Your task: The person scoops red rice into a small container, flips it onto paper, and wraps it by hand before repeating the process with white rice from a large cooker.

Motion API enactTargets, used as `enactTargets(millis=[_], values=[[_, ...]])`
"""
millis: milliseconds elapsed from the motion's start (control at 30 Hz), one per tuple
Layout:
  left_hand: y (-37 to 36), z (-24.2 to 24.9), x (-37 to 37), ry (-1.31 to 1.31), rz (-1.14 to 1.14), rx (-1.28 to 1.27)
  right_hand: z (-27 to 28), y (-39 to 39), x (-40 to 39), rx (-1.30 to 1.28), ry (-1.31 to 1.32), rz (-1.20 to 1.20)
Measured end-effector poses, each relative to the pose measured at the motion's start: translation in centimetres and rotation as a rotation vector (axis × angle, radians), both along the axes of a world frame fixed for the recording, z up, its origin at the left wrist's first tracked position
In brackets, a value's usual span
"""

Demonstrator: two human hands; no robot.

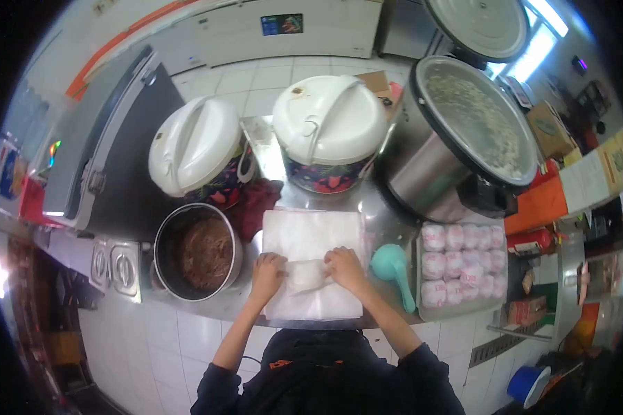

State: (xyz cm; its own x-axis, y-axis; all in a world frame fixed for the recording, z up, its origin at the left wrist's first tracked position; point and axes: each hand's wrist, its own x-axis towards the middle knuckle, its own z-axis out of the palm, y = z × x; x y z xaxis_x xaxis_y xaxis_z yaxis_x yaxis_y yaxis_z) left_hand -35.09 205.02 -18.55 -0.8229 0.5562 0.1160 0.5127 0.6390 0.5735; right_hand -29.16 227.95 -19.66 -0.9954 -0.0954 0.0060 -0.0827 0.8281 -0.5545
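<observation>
A stack of white paper sheets (pixel 311 232) lies on the steel table in front of me. On it rests a small white wrapped packet (pixel 306 275). My left hand (pixel 268 274) holds the packet's left end, its fingers bent onto the paper. At the right end, my right hand (pixel 344 268) pinches the wrapping with curled fingers. A turquoise scoop (pixel 392 266) lies just right of the stack. Further right, a tray (pixel 462 309) holds several wrapped white bundles with red print. Left of the stack stands a round metal pot (pixel 160 252) with brown contents.
Two white-lidded, flower-patterned containers (pixel 194 145) (pixel 329 117) stand behind the paper, beside a dark red cloth (pixel 259 207). A large steel cooker (pixel 422 159) with its lid raised holds rice at the back right. A grey insulated box (pixel 128 138) is at the left.
</observation>
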Motion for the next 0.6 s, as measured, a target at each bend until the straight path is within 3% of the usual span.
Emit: enactTargets(millis=[67, 133, 267, 333, 400, 500, 600], values=[[0.0, 0.2, 1.3, 0.088, 0.026, -0.055, 0.6, 0.1, 1.2, -0.079, -0.037, -0.052], [-0.1, -0.6, 1.3, -0.226, 0.104, -0.061, 1.2, -0.1, 1.3, -0.090, -0.051, -0.045], [-0.5, -2.0, 3.5, -0.113, -0.018, -0.086, 0.0, -0.3, 1.5, -0.119, -0.041, -0.080], [-0.7, -2.7, 4.9, 0.116, -0.107, -0.068, -0.8, -0.6, 1.9, -0.118, 0.007, -0.075], [-0.9, -2.3, 6.0, 0.062, -0.117, -0.111, -1.3, -0.7, 2.2, -0.076, 0.190, -0.060], [-1.3, -0.5, 7.4, 0.134, -0.072, 0.036, -1.4, -0.6, 2.6, -0.038, 0.269, 0.026], [-0.9, 0.9, 8.1, -0.029, 0.016, 0.046, -1.2, -1.0, 3.4, 0.035, 0.327, 0.049]])
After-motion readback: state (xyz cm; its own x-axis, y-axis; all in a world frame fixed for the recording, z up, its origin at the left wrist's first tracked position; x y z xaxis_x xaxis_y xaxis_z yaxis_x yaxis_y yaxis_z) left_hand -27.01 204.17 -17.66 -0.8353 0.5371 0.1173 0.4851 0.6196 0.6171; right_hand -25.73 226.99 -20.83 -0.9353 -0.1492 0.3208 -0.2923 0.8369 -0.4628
